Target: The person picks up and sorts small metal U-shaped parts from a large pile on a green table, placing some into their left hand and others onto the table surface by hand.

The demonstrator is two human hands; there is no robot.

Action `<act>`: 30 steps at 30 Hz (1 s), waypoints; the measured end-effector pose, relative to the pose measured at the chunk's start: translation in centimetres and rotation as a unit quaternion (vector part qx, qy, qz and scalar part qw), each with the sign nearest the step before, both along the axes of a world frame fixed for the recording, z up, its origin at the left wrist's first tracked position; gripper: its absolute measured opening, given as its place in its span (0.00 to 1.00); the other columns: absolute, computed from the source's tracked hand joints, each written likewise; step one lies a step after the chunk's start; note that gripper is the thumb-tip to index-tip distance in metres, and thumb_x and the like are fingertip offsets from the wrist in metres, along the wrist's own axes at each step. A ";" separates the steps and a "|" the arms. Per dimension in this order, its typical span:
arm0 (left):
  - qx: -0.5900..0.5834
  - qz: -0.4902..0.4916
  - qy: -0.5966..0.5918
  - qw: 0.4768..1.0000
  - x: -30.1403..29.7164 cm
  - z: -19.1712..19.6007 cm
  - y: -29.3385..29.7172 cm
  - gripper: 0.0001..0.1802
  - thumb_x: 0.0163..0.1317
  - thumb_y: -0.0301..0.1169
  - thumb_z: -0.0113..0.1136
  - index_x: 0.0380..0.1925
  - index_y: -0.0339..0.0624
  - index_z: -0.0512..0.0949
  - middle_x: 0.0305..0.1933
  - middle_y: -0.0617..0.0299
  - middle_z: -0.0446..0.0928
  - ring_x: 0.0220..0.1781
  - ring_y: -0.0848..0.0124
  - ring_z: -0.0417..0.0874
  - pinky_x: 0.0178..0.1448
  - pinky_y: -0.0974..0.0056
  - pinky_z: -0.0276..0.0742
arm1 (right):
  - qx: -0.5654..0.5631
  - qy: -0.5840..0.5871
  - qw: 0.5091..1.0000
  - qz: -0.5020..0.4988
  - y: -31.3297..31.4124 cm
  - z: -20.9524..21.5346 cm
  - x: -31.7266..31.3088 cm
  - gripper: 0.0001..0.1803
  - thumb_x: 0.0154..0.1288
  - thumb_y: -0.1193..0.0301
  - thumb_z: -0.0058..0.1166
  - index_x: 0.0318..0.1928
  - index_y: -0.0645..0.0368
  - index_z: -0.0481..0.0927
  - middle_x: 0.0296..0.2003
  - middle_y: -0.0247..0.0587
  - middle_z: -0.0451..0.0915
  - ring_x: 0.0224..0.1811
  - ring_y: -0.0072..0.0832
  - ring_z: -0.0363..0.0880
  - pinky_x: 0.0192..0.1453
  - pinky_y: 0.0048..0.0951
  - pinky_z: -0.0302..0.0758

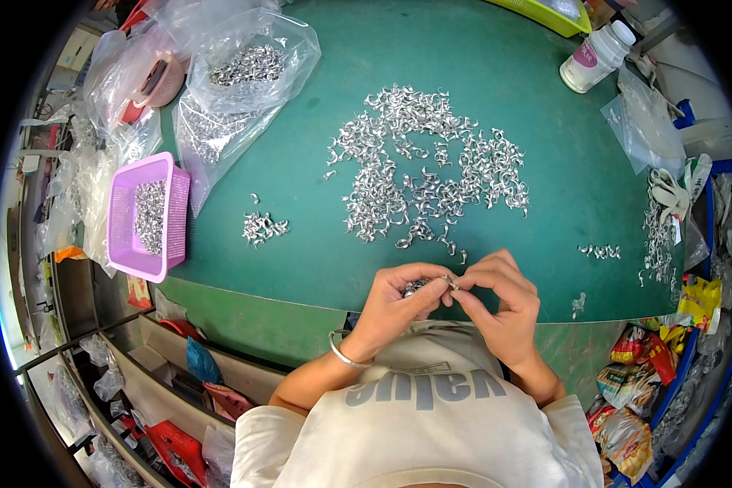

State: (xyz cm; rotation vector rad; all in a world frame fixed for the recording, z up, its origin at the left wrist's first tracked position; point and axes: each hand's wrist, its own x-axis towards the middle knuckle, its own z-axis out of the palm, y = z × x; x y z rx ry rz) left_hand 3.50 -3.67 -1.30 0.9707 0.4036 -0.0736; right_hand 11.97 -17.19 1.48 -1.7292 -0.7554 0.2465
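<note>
1. Head view: the left hand (400,299) and the right hand (503,302) meet just above the near edge of the green bench (317,244), close to the person's chest.
2. The left hand's grip is clenched on a small cluster of silver metal pieces (419,285), cupped between thumb and curled fingers.
3. The right hand's grip pinches 1 small silver metal piece (450,282) between thumb and forefinger, its tip touching the cluster in the left hand.
4. A thin silver bangle (342,351) sits on the left wrist.
5. Just beyond the hands, a wide loose heap of silver metal pieces (427,167) spreads over the middle of the bench.
6. A smaller pile of the same pieces (262,228) lies to the left of the heap, apart from it.
7. A few more pieces (600,251) lie to the right, near the bench's edge.
8. A purple plastic basket (122,213) at the left edge of the bench holds more metal pieces.
9. Clear plastic bags (248,69) with metal pieces in them lie beyond the basket, at the far left.
10. A white plastic bottle (595,57) with a white cap lies tilted at the far right of the bench.
11. A yellow-green tray (545,12) shows at the far edge, partly cut off.
12. Colourful packets (634,390) sit below the bench on the right.
</note>
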 end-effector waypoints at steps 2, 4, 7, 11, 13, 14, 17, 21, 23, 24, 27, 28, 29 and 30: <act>-0.013 -0.010 -0.001 1.000 -0.1 -0.1 0.1 0.10 0.61 0.28 0.53 0.38 0.34 0.77 0.26 0.65 0.75 0.19 0.86 0.62 0.20 0.79 0.54 | -0.003 -0.022 1.000 -0.002 0.0 0.3 -0.1 0.10 0.41 0.83 0.61 0.29 0.61 0.80 0.27 0.37 0.77 0.30 0.30 0.71 0.34 0.27 0.68; -0.030 -0.015 -0.005 0.999 -0.1 -0.1 0.2 0.10 0.61 0.28 0.53 0.38 0.34 0.77 0.26 0.65 0.75 0.19 0.86 0.62 0.20 0.79 0.54 | -0.007 -0.037 0.999 -0.003 0.0 0.5 -0.2 0.10 0.41 0.83 0.61 0.29 0.61 0.80 0.27 0.37 0.77 0.30 0.30 0.71 0.34 0.28 0.68; -0.036 -0.015 -0.010 0.999 -0.1 0.1 0.1 0.09 0.61 0.28 0.53 0.37 0.34 0.77 0.25 0.65 0.75 0.19 0.86 0.61 0.20 0.79 0.54 | -0.007 -0.047 0.999 -0.001 0.0 0.6 -0.2 0.10 0.41 0.83 0.61 0.29 0.61 0.80 0.27 0.37 0.77 0.30 0.31 0.71 0.34 0.28 0.68; -0.085 -0.006 0.028 0.996 -0.1 -0.2 0.1 0.07 0.60 0.25 0.47 0.29 0.32 0.74 0.23 0.62 0.70 0.16 0.82 0.58 0.18 0.76 0.51 | 0.008 -0.021 1.000 -0.013 -0.1 -0.1 0.1 0.10 0.43 0.83 0.59 0.30 0.62 0.79 0.27 0.38 0.77 0.30 0.31 0.71 0.35 0.28 0.68; -0.166 -0.001 0.022 0.986 -0.1 -0.3 0.3 0.07 0.59 0.26 0.46 0.27 0.33 0.72 0.22 0.62 0.68 0.16 0.82 0.58 0.17 0.77 0.50 | -0.010 0.006 0.999 -0.048 -0.3 -1.3 0.6 0.10 0.44 0.83 0.59 0.31 0.63 0.78 0.28 0.39 0.77 0.31 0.33 0.71 0.36 0.29 0.68; -0.206 0.002 0.019 0.978 -0.1 -0.4 0.5 0.07 0.58 0.27 0.46 0.26 0.34 0.71 0.21 0.62 0.66 0.15 0.82 0.57 0.16 0.77 0.50 | -0.036 0.019 0.996 -0.075 -0.6 -1.9 0.9 0.10 0.45 0.83 0.58 0.32 0.63 0.78 0.29 0.40 0.76 0.31 0.33 0.71 0.37 0.29 0.68; -0.219 0.004 0.055 0.974 0.0 -0.8 0.7 0.08 0.58 0.29 0.46 0.26 0.35 0.70 0.20 0.61 0.66 0.15 0.82 0.57 0.15 0.77 0.48 | -0.121 -0.039 0.988 -0.086 -1.4 -3.0 1.8 0.11 0.45 0.82 0.58 0.34 0.63 0.77 0.31 0.41 0.75 0.34 0.36 0.70 0.38 0.30 0.68; -0.158 0.014 0.075 0.985 0.0 -0.5 0.6 0.08 0.59 0.28 0.47 0.26 0.35 0.71 0.19 0.63 0.66 0.15 0.82 0.57 0.16 0.77 0.48 | -0.214 -0.108 0.970 -0.039 -1.6 -4.3 1.7 0.16 0.43 0.79 0.60 0.37 0.61 0.77 0.37 0.41 0.72 0.39 0.38 0.68 0.43 0.32 0.64; -0.121 0.024 0.077 0.989 0.0 -0.5 0.3 0.07 0.59 0.27 0.49 0.27 0.34 0.72 0.18 0.65 0.66 0.16 0.83 0.56 0.16 0.77 0.48 | -0.249 -0.120 0.961 -0.020 -1.3 -4.5 1.3 0.17 0.43 0.77 0.61 0.38 0.60 0.76 0.38 0.39 0.71 0.40 0.38 0.67 0.44 0.33 0.62; -0.093 0.028 0.072 0.993 0.0 -0.4 0.2 0.06 0.59 0.27 0.49 0.27 0.34 0.73 0.19 0.65 0.66 0.16 0.83 0.57 0.16 0.77 0.49 | -0.249 -0.127 0.960 -0.019 -1.3 -4.8 1.3 0.17 0.43 0.77 0.61 0.38 0.60 0.76 0.38 0.39 0.71 0.40 0.38 0.67 0.43 0.33 0.62; 0.003 0.037 0.055 0.998 -0.2 0.3 -0.1 0.05 0.58 0.25 0.52 0.29 0.34 0.75 0.20 0.65 0.69 0.17 0.84 0.60 0.18 0.78 0.52 | -0.248 -0.141 0.958 -0.019 -1.2 -5.3 1.3 0.16 0.43 0.77 0.61 0.37 0.60 0.76 0.38 0.39 0.71 0.39 0.37 0.67 0.43 0.33 0.62; 0.043 0.039 0.048 0.997 -0.3 0.7 -0.1 0.04 0.57 0.24 0.53 0.30 0.34 0.75 0.20 0.65 0.69 0.18 0.84 0.61 0.19 0.78 0.54 | -0.247 -0.142 0.958 -0.020 -1.1 -5.3 1.3 0.16 0.43 0.77 0.61 0.36 0.61 0.76 0.38 0.39 0.71 0.39 0.37 0.67 0.43 0.33 0.62; 0.083 0.040 0.041 0.995 -0.3 1.0 -0.2 0.04 0.57 0.24 0.53 0.30 0.34 0.76 0.21 0.65 0.70 0.19 0.85 0.62 0.20 0.79 0.55 | -0.245 -0.143 0.959 -0.020 -1.1 -5.2 1.3 0.15 0.43 0.77 0.61 0.36 0.61 0.76 0.37 0.39 0.72 0.39 0.37 0.67 0.44 0.33 0.63; 0.113 0.043 0.022 0.992 -0.3 1.3 -0.2 0.04 0.57 0.23 0.53 0.29 0.33 0.76 0.21 0.65 0.71 0.19 0.85 0.64 0.21 0.79 0.56 | -0.223 -0.135 0.965 -0.025 -1.1 -5.2 1.3 0.15 0.43 0.78 0.62 0.36 0.61 0.76 0.36 0.39 0.73 0.39 0.37 0.68 0.42 0.32 0.63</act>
